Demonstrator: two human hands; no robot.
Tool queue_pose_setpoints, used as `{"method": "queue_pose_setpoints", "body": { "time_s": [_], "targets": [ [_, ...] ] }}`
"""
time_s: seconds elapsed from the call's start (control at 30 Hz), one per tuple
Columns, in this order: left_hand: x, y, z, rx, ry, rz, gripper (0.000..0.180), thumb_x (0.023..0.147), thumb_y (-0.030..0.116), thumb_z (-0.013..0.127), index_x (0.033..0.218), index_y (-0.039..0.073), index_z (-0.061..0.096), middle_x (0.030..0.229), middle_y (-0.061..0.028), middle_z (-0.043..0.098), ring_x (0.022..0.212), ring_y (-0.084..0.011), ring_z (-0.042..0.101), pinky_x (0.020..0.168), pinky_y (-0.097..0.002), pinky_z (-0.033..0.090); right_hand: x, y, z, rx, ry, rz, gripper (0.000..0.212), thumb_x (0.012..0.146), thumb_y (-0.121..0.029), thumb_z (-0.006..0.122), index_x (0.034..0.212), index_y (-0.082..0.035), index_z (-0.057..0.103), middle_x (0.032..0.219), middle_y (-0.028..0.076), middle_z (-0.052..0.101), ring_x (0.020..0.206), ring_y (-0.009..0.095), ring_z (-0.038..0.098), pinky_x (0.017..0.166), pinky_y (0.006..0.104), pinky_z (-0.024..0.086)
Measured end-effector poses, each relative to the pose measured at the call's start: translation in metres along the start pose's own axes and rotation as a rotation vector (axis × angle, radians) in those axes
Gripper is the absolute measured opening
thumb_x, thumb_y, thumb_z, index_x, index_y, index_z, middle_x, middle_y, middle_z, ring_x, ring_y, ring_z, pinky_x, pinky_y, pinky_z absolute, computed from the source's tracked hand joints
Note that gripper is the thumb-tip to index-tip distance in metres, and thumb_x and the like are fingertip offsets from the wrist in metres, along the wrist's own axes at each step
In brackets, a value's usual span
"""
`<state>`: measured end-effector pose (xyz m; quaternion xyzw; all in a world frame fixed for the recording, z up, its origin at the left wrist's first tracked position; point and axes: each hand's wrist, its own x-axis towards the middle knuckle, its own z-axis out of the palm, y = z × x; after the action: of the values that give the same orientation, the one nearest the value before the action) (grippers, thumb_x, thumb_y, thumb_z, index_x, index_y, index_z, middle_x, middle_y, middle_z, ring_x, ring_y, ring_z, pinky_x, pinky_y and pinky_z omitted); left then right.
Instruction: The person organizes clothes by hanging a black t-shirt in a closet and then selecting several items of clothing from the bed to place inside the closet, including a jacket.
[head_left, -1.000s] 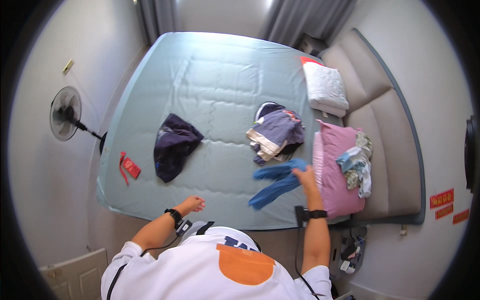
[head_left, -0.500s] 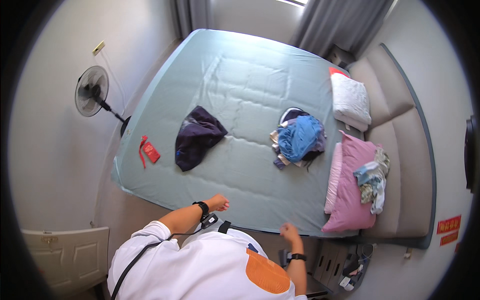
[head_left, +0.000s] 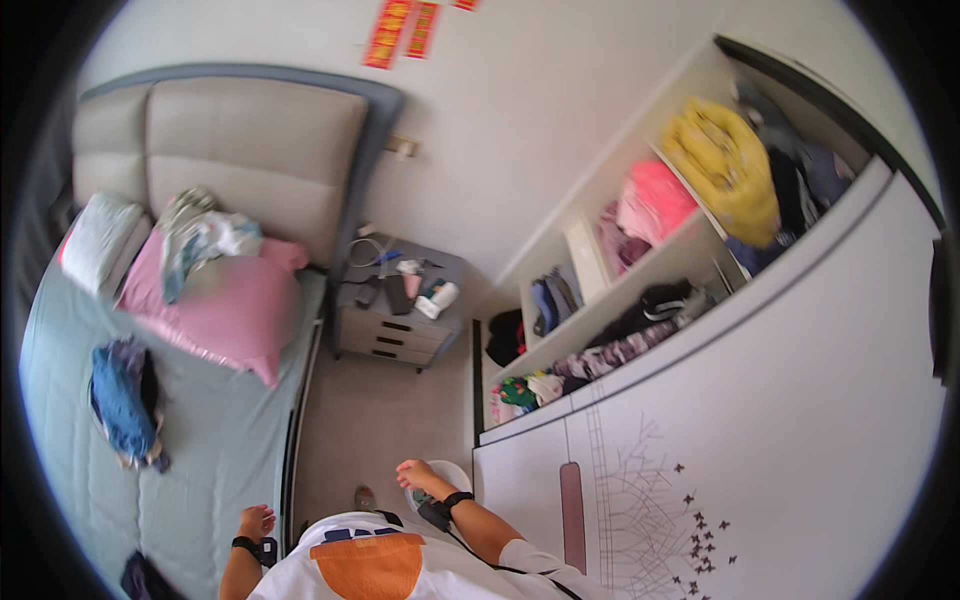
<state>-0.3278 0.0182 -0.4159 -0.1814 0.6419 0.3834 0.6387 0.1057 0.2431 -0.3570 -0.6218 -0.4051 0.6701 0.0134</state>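
My left hand (head_left: 256,520) hangs over the near edge of the bed (head_left: 225,440), loosely open, with nothing visible in it. Over the floor, my right hand (head_left: 418,475) has its fingers loosely bent and apart and looks unladen. Just below and beside it is a white round bucket (head_left: 459,474), partly hidden by my hand and wrist; its contents are hard to make out. On the bed's green-blue sheet lies a heap of clothes (head_left: 125,400), blue on top. A dark garment (head_left: 146,580) shows at the lower left, cut off by the picture's dark rim.
A grey nightstand (head_left: 400,330) with small items on it stands between the bed and an open wardrobe (head_left: 580,330). Its shelves hold clothes and a rolled yellow quilt (head_left: 725,165). Pink (head_left: 235,315) and white pillows (head_left: 100,245) lie by the headboard (head_left: 250,135).
My view has swung right, from across the bed to the headboard, nightstand and open wardrobe. The fan and the red item have left the view. Both hands still appear to hold nothing.
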Motion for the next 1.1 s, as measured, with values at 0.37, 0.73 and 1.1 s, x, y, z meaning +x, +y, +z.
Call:
{"method": "queue_pose_setpoints", "body": {
  "time_s": [0.37, 0.73, 1.1],
  "targets": [
    [0.020, 0.096, 0.506, 0.722, -0.694, 0.222, 0.012, 0.085, 0.010, 0.050, 0.096, 0.009, 0.056, 0.079, -0.0054, 0.061, 0.067, -0.0178, 0.060, 0.062, -0.0300, 0.050, -0.057, 0.023, -0.316, 0.549, 0.648, -0.156, 0.016, 0.081, -0.012, 0.058, 0.096, -0.005, 0.059, 0.076, 0.008, 0.064, 0.058, 0.018, 0.061, 0.050, 0.0291, 0.051],
    [0.012, 0.217, 0.708, 1.125, -0.747, 0.435, 0.013, 0.083, 0.007, 0.049, 0.094, 0.003, 0.056, 0.075, -0.0067, 0.061, 0.057, -0.0144, 0.058, 0.051, -0.0246, 0.047, -0.335, -0.264, -0.604, -0.776, 2.123, -0.527, 0.055, 0.074, -0.008, 0.063, 0.123, 0.001, 0.041, 0.121, 0.022, 0.046, 0.117, 0.038, 0.041, 0.100, 0.0423, 0.031],
    [0.041, 0.260, 0.840, 1.103, -0.784, 0.478, 0.016, 0.082, 0.005, 0.046, 0.096, 0.001, 0.053, 0.075, -0.0075, 0.060, 0.053, -0.0145, 0.056, 0.046, -0.0259, 0.045, -0.475, -0.331, -0.775, -0.628, 2.223, 0.583, 0.070, 0.073, -0.048, 0.067, 0.130, -0.013, 0.044, 0.130, 0.021, 0.042, 0.118, 0.043, 0.037, 0.097, 0.0493, 0.035]
  ]
}}
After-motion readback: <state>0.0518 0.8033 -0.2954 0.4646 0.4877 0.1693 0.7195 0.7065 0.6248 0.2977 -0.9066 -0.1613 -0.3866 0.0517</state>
